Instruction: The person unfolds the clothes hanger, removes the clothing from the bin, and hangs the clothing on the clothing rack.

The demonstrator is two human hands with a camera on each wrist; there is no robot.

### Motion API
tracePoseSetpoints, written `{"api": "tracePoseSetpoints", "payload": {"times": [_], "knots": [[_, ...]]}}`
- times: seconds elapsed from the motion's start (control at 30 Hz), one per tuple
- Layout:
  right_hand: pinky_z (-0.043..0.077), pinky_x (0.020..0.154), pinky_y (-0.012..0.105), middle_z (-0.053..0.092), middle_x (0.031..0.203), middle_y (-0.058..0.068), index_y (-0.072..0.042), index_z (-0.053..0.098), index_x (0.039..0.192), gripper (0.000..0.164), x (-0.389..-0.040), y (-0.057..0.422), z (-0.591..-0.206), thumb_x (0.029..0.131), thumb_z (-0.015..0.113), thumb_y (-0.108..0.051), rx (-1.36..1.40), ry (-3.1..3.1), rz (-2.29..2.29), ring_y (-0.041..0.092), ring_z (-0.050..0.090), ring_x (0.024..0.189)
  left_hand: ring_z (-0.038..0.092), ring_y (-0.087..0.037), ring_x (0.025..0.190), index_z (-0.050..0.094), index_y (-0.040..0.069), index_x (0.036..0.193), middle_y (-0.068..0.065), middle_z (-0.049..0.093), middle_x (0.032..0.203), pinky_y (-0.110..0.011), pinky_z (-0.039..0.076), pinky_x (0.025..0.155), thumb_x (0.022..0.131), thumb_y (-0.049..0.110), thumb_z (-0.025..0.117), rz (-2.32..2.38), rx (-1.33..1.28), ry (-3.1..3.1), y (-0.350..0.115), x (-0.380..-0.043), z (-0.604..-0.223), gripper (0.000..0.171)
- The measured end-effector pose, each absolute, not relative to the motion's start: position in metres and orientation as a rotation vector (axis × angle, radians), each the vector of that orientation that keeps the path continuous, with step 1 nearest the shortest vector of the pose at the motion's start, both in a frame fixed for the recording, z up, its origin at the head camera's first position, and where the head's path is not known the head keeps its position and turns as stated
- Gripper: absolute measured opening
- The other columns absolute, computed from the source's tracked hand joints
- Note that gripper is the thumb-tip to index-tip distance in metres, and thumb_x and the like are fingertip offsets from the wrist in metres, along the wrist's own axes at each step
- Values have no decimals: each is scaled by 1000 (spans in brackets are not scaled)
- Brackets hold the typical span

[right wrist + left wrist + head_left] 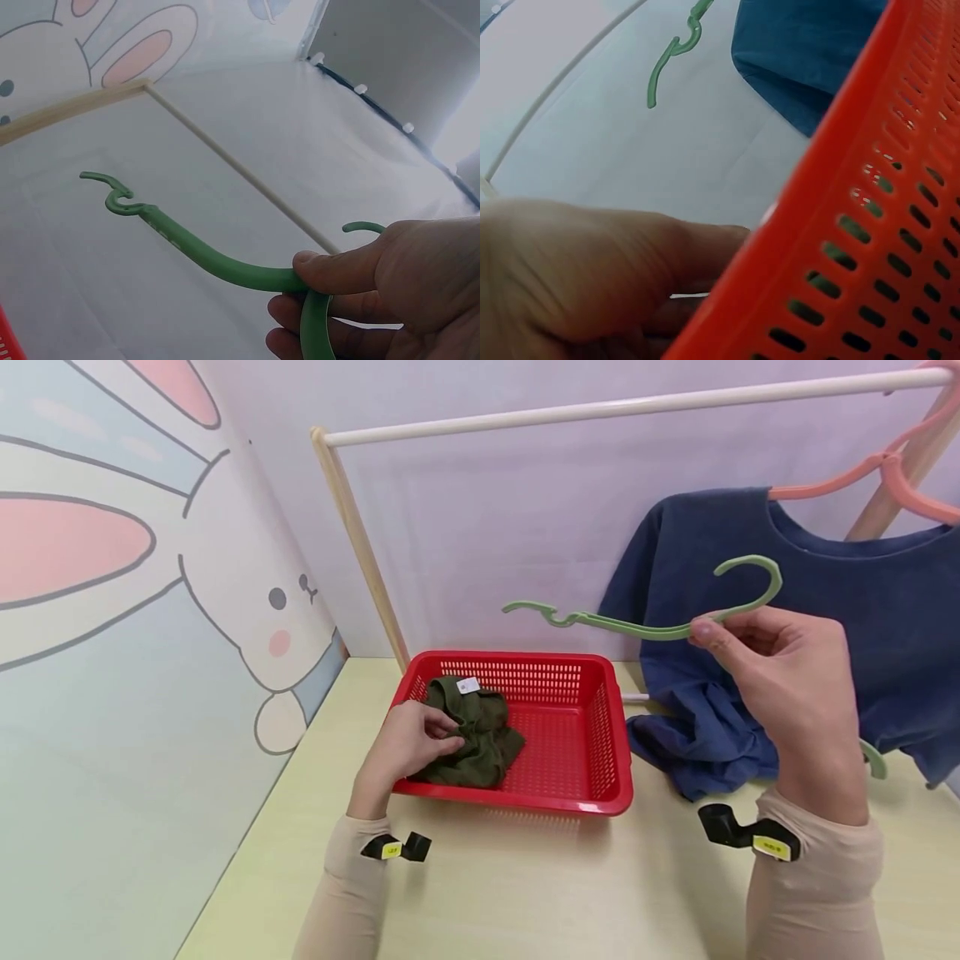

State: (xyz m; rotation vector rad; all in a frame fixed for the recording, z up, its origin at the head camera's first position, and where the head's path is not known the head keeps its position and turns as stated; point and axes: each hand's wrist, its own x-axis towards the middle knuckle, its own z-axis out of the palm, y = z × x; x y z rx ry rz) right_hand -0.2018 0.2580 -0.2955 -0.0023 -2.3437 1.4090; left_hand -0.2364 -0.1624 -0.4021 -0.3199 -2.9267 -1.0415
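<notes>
In the head view my right hand [798, 685] pinches a light green clothes hanger [637, 628] near the base of its hook, holding it up edge-on. Thumb and fingers close round the same hanger [217, 259] in the right wrist view. My left hand [411, 742] reaches over the left side of a red plastic basket [622, 777]. Its thumb and forefinger are bent at a dark green garment [480, 752] with a white label, which lies crumpled inside. In the left wrist view the basket wall [832, 225] hides the fingertips of the left hand [607, 277].
A garment rack with a white rail [525, 417] stands behind the basket. On it, at the right, a navy shirt [720, 585] hangs from a pink hanger [832, 485]. Blue cloth [705, 735] lies on the table below, near part of another green hanger [873, 760].
</notes>
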Motion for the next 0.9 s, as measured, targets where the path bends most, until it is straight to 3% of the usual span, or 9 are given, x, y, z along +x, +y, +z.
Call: {"api": "tracePoseSetpoints", "payload": {"times": [0.2, 0.6, 0.77, 0.9], "knots": [[52, 72, 18, 78, 95, -25, -12, 83, 130, 38, -202, 259, -296, 102, 83, -38, -1, -2352, 1401, 17, 64, 97, 68, -21, 90, 88, 8, 109, -6, 83, 100, -36, 61, 78, 95, 17, 90, -1022, -411, -2803, -159, -237, -394, 16], [50, 71, 21, 78, 94, -24, -12, 83, 129, 38, -200, 261, -295, 102, 84, -39, -1, -2343, 1412, 20, 62, 97, 75, -24, 100, 85, 6, 117, -8, 82, 114, -46, 65, 92, 99, 10, 84, -1048, -754, -2439, -129, -239, -364, 18], [51, 73, 21, 79, 96, -21, -12, 83, 130, 38, -198, 262, -295, 102, 83, -37, -2, -2328, 1427, 20, 62, 99, 73, -19, 101, 83, 6, 118, -6, 81, 114, -40, 63, 89, 101, 6, 82, -1126, -949, -2253, -115, -241, -346, 17], [51, 78, 20, 79, 97, -21, -12, 83, 130, 37, -198, 262, -294, 102, 83, -37, -3, -2321, 1416, 19, 63, 101, 72, -20, 105, 83, 6, 117, -6, 80, 113, -34, 59, 94, 101, 0, 79, -1245, -1077, -2077, -111, -236, -332, 18]]}}
